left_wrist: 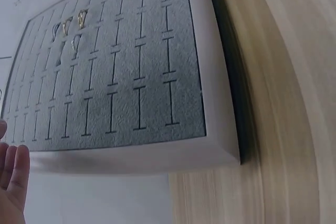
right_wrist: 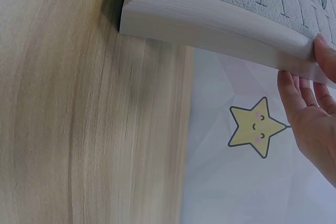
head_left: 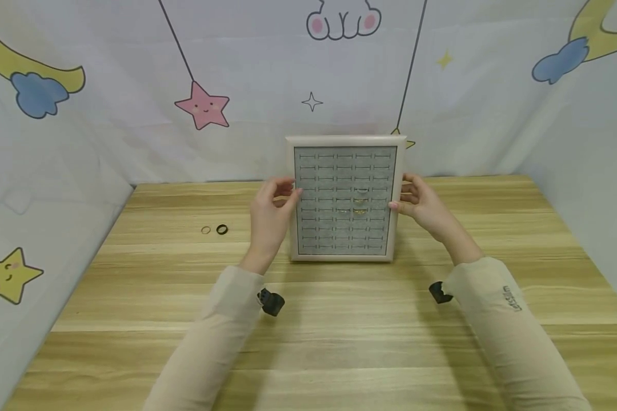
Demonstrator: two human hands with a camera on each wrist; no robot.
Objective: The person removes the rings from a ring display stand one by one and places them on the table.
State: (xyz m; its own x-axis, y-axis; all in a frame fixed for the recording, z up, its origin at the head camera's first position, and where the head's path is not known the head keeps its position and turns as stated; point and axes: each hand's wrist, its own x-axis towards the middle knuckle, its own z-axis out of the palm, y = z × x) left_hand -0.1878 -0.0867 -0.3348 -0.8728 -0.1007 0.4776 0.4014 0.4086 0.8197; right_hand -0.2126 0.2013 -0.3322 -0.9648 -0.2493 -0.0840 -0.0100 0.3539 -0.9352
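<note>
A ring display board (head_left: 342,234) with a pale frame and grey slotted padding stands upright on the table. Several gold and silver-looking rings (left_wrist: 82,18) sit in its slots. At the board's left edge is my left hand (head_left: 271,214), its thumb over the front and its fingers at the side, holding that edge lightly. My right hand (head_left: 425,208) grips the opposite edge; the right wrist view has its thumb on the front and its fingertips (right_wrist: 286,80) against the outer side. Left of the board, a thin gold-coloured ring (head_left: 205,233) lies beside a thicker black ring (head_left: 222,233).
The wood-grain table (head_left: 339,342) runs back to a white curtain (head_left: 257,74) printed with stars, moons and clouds. White cloth also hangs at both sides. A black wrist device (head_left: 271,302) is strapped below each sleeve's cuff.
</note>
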